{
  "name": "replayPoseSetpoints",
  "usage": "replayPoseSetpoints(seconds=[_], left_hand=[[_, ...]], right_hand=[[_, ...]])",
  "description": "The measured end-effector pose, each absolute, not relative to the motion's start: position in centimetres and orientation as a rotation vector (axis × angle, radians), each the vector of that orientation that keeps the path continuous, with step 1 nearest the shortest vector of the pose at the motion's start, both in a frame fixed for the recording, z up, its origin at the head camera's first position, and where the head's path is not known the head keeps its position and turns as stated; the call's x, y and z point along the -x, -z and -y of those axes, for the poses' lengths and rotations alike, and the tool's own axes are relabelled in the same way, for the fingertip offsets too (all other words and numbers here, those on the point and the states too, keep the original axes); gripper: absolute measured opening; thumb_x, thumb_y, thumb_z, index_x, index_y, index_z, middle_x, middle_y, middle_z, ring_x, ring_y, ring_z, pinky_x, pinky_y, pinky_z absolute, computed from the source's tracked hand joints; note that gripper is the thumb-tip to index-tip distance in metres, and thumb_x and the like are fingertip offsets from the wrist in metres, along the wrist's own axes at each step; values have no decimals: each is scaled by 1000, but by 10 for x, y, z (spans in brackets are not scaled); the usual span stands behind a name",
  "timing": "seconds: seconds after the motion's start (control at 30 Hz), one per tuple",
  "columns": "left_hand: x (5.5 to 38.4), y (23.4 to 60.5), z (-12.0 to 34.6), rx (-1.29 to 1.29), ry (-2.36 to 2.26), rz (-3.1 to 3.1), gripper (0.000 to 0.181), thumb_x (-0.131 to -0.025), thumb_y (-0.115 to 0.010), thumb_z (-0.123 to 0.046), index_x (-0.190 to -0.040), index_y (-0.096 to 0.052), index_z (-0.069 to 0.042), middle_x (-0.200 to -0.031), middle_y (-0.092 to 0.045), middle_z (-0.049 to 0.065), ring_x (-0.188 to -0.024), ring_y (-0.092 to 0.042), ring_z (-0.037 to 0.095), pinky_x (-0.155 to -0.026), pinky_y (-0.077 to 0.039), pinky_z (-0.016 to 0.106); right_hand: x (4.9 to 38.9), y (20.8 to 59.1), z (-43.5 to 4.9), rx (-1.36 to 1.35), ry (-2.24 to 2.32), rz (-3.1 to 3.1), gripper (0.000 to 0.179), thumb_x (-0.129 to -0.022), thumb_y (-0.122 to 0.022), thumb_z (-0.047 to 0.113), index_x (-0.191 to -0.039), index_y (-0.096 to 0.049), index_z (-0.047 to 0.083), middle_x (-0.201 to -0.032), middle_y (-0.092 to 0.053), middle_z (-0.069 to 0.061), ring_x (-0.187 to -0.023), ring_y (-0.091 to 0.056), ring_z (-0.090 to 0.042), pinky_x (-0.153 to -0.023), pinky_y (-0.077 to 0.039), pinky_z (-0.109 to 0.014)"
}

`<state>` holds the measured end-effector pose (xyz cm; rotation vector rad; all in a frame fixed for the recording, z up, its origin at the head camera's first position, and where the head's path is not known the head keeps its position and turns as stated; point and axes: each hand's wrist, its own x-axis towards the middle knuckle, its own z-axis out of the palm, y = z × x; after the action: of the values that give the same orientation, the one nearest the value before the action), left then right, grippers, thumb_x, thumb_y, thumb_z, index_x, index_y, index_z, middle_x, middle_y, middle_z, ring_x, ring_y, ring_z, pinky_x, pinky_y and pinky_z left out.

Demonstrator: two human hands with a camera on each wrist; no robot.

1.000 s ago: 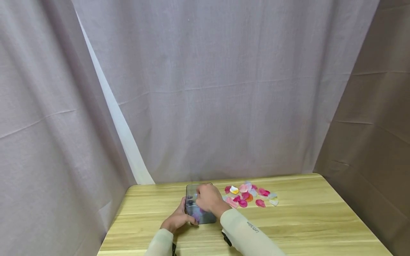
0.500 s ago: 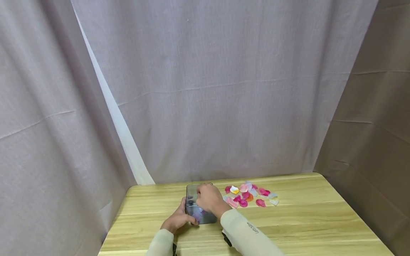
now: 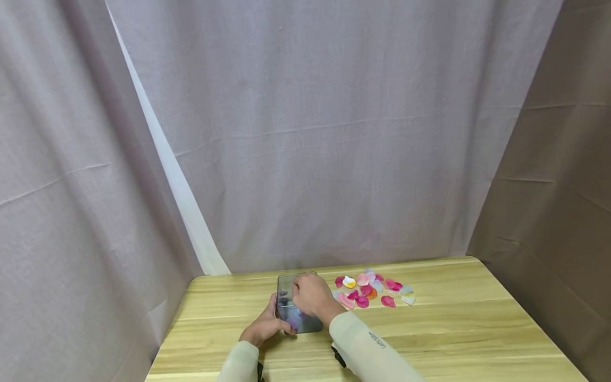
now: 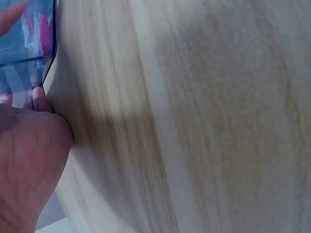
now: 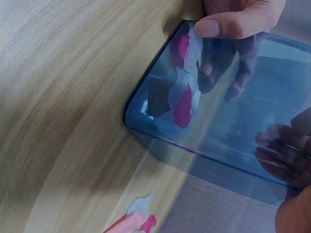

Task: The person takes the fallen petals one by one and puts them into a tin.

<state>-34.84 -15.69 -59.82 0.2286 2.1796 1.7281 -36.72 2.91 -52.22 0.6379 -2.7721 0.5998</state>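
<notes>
A tall, see-through blue-grey container (image 3: 286, 321) stands on the table, with pink and pale petals (image 5: 183, 104) near its base. My left hand (image 3: 264, 324) grips its lower part from the left. Its thumb (image 5: 226, 24) lies on the near wall, and fingers show through the plastic in the right wrist view. Over the top opening, on the right side, is my right hand (image 3: 312, 297). Its bent fingers (image 5: 282, 150) show dimly through the tinted wall. I cannot tell whether they pinch a petal. In the left wrist view, the container (image 4: 29, 43) is only partly in frame.
Loose pink, white, orange and pale petals (image 3: 367, 292) lie scattered on the wooden table (image 3: 458, 329) right of the container. Grey curtains (image 3: 343, 159) hang behind the table and on the left; a darker curtain (image 3: 549, 212) hangs on the right.
</notes>
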Motion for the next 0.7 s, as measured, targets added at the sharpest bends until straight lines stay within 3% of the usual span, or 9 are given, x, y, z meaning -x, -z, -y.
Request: replayPoseSetpoints(seconds=[0.23, 0.37, 0.47, 0.57, 0.7], left_hand=[[346, 597, 156, -232, -1729, -2191, 113, -67, -86, -1, -161, -23, -15, -151, -51, 19, -128, -54, 30, -117, -36, 46], [346, 597, 157, -224, -1732, -2182, 114, -67, -87, -2, -160, -24, -15, -153, -49, 19, -130, -52, 30, -120, -33, 49], [347, 597, 157, -229, -1736, -2178, 114, -67, -87, -2, -161, -23, -15, -155, -48, 19, -132, -50, 31, -122, -31, 54], [347, 597, 157, -231, -1734, -2171, 114, -68, -86, -2, -161, -22, -15, -153, -49, 20, -131, -53, 32, -122, -31, 56], [347, 597, 157, -238, -1724, -2175, 113, -68, -85, -1, -161, -22, -14, -149, -51, 21, -125, -57, 31, -119, -36, 54]], right_hand=[[365, 522, -29, -634, -608, 2781, 35, -101, -57, 20, -66, -53, 21, -66, -51, 6, -71, -50, -13, -67, -44, -30], [365, 523, -30, -635, -628, 2775, 31, -102, -56, 20, -72, -61, 19, -74, -63, 3, -79, -60, -17, -73, -51, -34], [365, 525, -31, -648, -660, 2742, 26, -103, -55, 21, -89, -76, 14, -94, -77, 0, -96, -69, -21, -88, -59, -39], [364, 525, -35, -692, -696, 2680, 28, -106, -55, 24, -110, -80, 12, -115, -80, -2, -115, -69, -23, -106, -57, -42], [351, 520, -44, -745, -736, 2581, 30, -107, -58, 28, -122, -77, 11, -123, -76, -3, -121, -65, -23, -111, -54, -43]])
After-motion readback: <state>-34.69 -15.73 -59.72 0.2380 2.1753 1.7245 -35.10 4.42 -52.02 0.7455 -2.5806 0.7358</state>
